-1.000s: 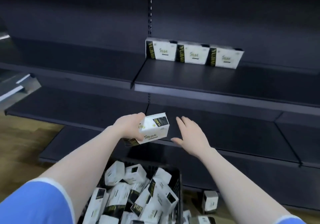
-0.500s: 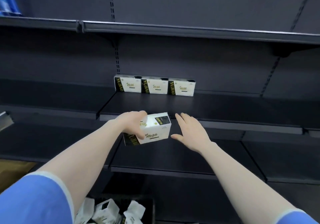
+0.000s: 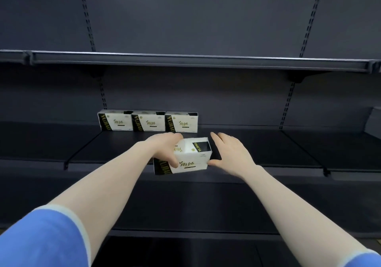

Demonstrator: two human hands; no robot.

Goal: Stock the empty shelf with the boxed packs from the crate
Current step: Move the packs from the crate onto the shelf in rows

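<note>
The middle shelf (image 3: 257, 149) of the dark rack serves as the landmark here. At the back of it, left of centre, three boxed packs stand upright in a touching row against the rear panel: the left pack (image 3: 115, 120), the middle pack (image 3: 148, 121) and the right pack (image 3: 181, 122), each white with a black band down its left edge.

Over the front of that shelf, below the row and apart from it, the left hand (image 3: 165, 149) grips a fourth pack, the held pack (image 3: 188, 157). Its fingers curl over the pack's top left corner and the thumb presses on the white front face. The pack is tilted, its black-banded end hanging lower over the shelf's front lip; I cannot tell whether any part of it touches the shelf.

To the right of the pack, the right hand (image 3: 231, 153) lies spread, fingers straight and reaching toward the back of the shelf, with the thumb tip touching the pack's lower right corner.

Blue sleeves (image 3: 41, 240) cover both upper arms at the bottom corners, below the shelf.
</note>
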